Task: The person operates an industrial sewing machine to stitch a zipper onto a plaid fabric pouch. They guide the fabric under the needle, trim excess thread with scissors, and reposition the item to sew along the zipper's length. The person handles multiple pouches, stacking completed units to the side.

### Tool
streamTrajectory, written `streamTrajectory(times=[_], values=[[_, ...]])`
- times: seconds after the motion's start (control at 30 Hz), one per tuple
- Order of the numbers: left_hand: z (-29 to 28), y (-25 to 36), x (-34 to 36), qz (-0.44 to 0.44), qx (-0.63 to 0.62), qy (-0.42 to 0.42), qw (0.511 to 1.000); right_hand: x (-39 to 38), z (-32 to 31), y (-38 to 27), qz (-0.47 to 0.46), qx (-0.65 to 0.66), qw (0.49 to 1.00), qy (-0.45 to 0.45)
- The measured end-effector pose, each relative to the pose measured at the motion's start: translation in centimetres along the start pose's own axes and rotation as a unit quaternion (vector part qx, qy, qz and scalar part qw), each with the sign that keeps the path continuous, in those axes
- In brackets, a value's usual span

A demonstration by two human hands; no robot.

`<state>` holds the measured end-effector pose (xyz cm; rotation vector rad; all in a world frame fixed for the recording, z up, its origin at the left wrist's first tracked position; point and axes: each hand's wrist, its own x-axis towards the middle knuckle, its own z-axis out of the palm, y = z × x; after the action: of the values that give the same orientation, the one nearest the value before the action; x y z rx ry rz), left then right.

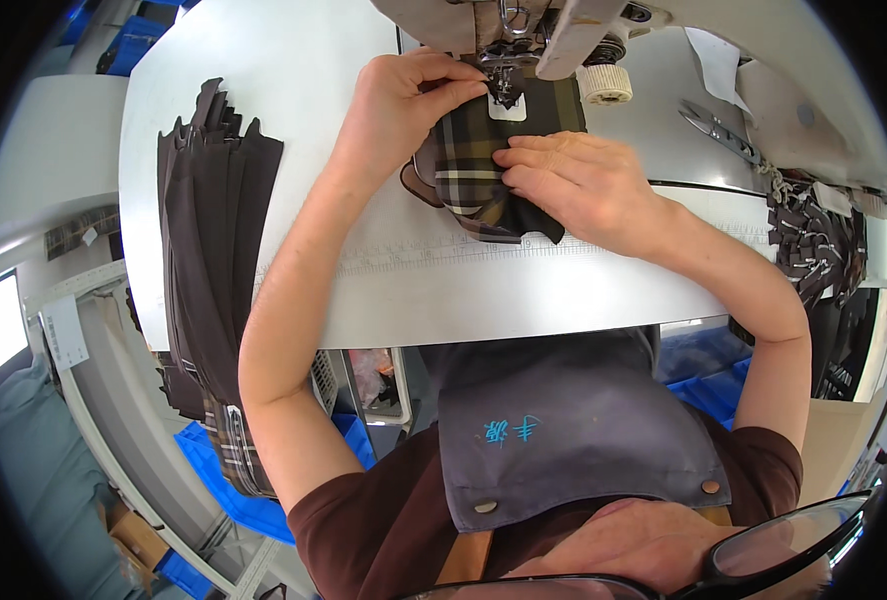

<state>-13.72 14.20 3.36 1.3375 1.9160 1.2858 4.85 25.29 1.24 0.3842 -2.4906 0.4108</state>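
A small plaid fabric piece (pixel 473 150) in brown, olive and cream lies under the presser foot (pixel 503 80) of a sewing machine (pixel 563 25) at the top of the view. My left hand (pixel 403 100) pinches the piece's upper left edge right beside the foot. My right hand (pixel 573 180) lies flat on the piece's lower right part, fingers pressing it onto the white table (pixel 443 290). A white label (pixel 508 108) sits on the fabric just under the foot.
A stack of dark brown fabric pieces (pixel 213 230) hangs over the table's left side. Scissors (pixel 718 128) lie at the right, beside a pile of dark striped strips (pixel 813 245). Blue bins (pixel 223 480) stand below the table. A ruler strip (pixel 413 255) runs along the table.
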Motion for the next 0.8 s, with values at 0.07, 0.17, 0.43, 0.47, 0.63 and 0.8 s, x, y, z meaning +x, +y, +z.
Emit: streamTrajectory(times=[0.07,0.17,0.43,0.47,0.63,0.8], values=[[-0.1,0.1,0.2,-0.010,0.000,-0.003,1.000,0.0,0.0,0.0,-0.001,-0.008,1.000,-0.020],[-0.2,0.3,0.2,0.004,0.008,-0.008,1.000,0.0,-0.1,-0.1,-0.017,-0.024,0.999,-0.023],[0.3,0.2,-0.2,0.080,0.118,-0.008,0.990,0.0,0.0,-0.1,-0.022,-0.029,0.999,-0.023],[0.4,0.0,-0.4,0.125,0.143,0.003,0.982,-0.1,-0.1,-0.2,-0.020,-0.029,0.999,-0.026],[1.0,-0.9,-1.4,0.324,0.317,0.049,0.890,-0.1,-0.5,-0.1,0.001,0.042,0.999,-0.009],[1.4,-1.1,-1.7,0.325,0.312,0.064,0.891,0.8,-0.8,2.6,0.146,0.029,0.989,0.017]])
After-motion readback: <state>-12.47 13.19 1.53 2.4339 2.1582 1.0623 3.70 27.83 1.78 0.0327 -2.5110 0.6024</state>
